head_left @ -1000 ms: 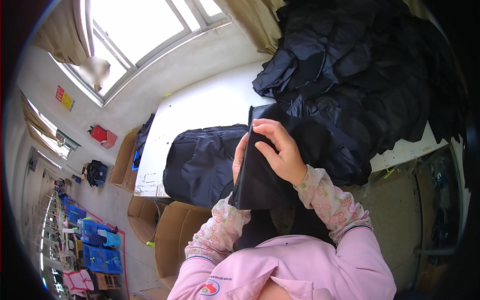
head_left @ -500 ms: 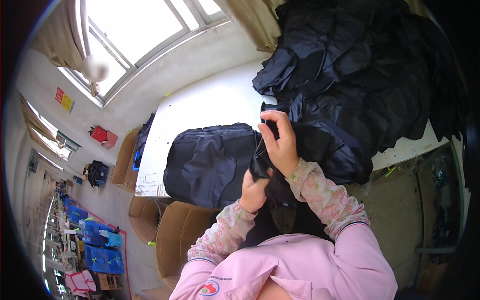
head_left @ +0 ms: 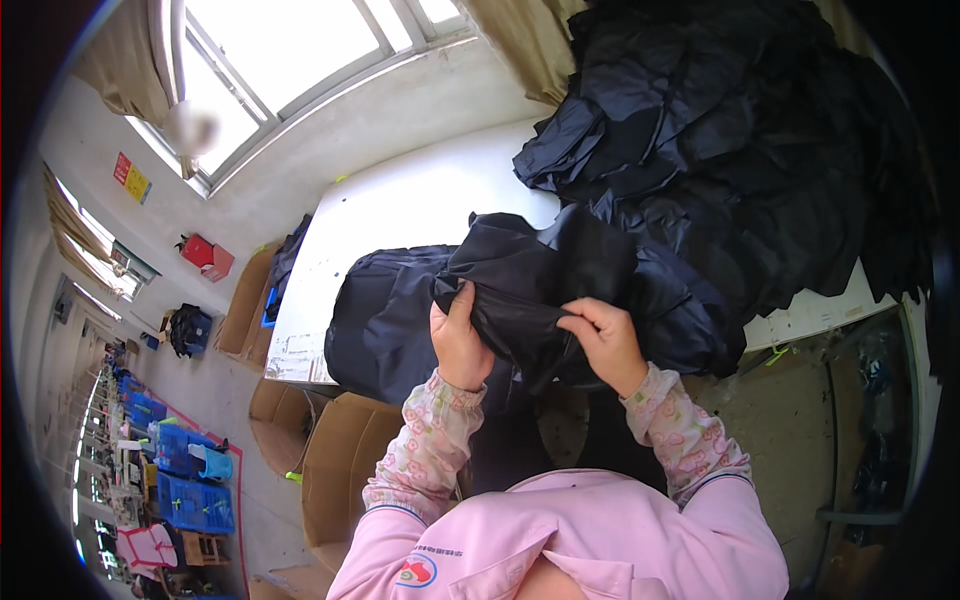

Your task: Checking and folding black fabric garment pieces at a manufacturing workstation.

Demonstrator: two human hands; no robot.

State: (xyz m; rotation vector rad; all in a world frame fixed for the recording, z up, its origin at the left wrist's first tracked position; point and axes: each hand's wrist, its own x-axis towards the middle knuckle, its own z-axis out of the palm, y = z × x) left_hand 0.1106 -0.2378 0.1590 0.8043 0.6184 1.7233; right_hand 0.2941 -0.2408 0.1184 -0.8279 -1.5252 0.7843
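A piece of black fabric (head_left: pixel 515 265) is stretched between my two hands over the table's near edge. My left hand (head_left: pixel 461 342) pinches its left side between thumb and fingers. On the other side, my right hand (head_left: pixel 608 342) grips the fabric's edge with its fingertips. Beneath and to the left lies a flat stack of black fabric pieces (head_left: pixel 375 315), partly covered by the held piece. To the right, a large heap of crumpled black fabric (head_left: pixel 720 170) spreads over the table and hangs past its edge.
The white table (head_left: pixel 420 195) stands against the wall below a window (head_left: pixel 300 50). Open cardboard boxes (head_left: pixel 345 465) sit on the floor at its near left. Farther left are blue crates (head_left: pixel 195 500). A dark-framed rack (head_left: pixel 870 430) stands at the right.
My hands have moved apart and the black fabric is now spread open between them. My left hand went up and left; my right hand came lower and to the right.
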